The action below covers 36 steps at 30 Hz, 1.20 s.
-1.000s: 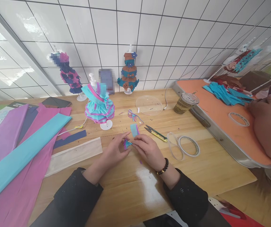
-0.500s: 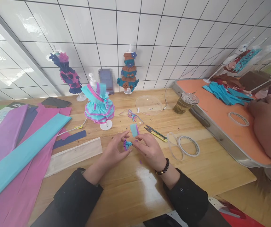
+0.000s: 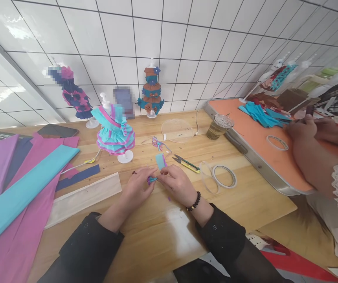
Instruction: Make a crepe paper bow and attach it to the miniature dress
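A small pleated piece of turquoise crepe paper (image 3: 151,179) with a purple edge is gathered like a fan between my two hands. My left hand (image 3: 136,186) curls its thumb and fingers round the fan's wide end. The narrow end is pinched by the fingertips of my right hand (image 3: 178,182), which has a dark bead bracelet above it. Just beyond my fingers is a flat turquoise strip (image 3: 160,161) with a purple border; its lower end is hidden by my right hand. Thread snips (image 3: 186,163) with yellow handles lie to the right of it.
Double-sided tape (image 3: 224,176) and a lidded cup (image 3: 219,126) are on the right. A turquoise paper dress (image 3: 116,133) stands on a form ahead. Crepe paper sheets (image 3: 30,196) cover the left. A co-worker's hands (image 3: 301,127) are over the orange table (image 3: 251,157).
The view has swung slightly right, so things sit further left. My left fingers have closed in round the pleated paper, and less of its fan shows. More of the co-worker's sleeve is visible.
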Motion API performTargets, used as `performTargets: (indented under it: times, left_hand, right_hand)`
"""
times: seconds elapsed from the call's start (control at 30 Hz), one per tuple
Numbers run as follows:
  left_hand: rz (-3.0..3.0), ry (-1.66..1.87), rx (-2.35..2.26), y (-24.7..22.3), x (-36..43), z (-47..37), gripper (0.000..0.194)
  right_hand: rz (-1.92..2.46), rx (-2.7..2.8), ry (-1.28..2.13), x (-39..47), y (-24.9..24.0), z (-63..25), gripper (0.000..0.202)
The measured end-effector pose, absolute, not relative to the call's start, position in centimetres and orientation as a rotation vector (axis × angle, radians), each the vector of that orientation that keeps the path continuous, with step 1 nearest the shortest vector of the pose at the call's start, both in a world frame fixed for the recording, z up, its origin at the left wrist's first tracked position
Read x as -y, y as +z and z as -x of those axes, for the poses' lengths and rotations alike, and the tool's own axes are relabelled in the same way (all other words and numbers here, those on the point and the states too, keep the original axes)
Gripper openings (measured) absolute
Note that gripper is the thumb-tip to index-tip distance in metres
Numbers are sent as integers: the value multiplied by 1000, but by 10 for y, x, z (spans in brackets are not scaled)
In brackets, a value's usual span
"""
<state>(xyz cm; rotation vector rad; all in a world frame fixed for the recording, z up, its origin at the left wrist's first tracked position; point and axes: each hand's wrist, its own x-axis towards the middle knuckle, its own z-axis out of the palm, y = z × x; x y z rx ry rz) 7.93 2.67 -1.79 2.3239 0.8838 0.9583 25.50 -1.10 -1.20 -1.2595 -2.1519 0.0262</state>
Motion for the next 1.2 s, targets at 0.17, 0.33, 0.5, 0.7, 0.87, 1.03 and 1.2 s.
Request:
performTargets:
  times: [0.17, 0.33, 0.5, 0.7, 0.87, 1.03, 1.2]
  left_hand:
    - [-2318, 964, -894, -20, -28, -78, 40]
    - [-2190, 1020, -962, -19, -29, -77, 38]
    - [-2074, 1034, -1018, -18, -31, -76, 37]
    - [-2027, 1021, -1034, -21, -33, -75, 33]
    - [-2021, 988, -1033, -23, -34, -74, 27]
    - [-2006, 968, -1028, -25, -35, -75, 26]
    - [-1972, 970, -1016, -24, -34, -75, 24]
  right_hand:
    - [1256, 2081, 137, 13, -12, -252, 18]
    - [1304, 1871, 266, 22, -3, -252, 28]
    - [1643, 1601, 69, 35, 0, -287, 22]
    - [2129, 1585, -9, 64, -13, -331, 32]
    - [2195, 1506, -35, 85, -21, -336, 32]
    - [2064, 1326, 246, 91, -14, -340, 30]
    - [1671, 1027, 646, 96, 13, -327, 31]
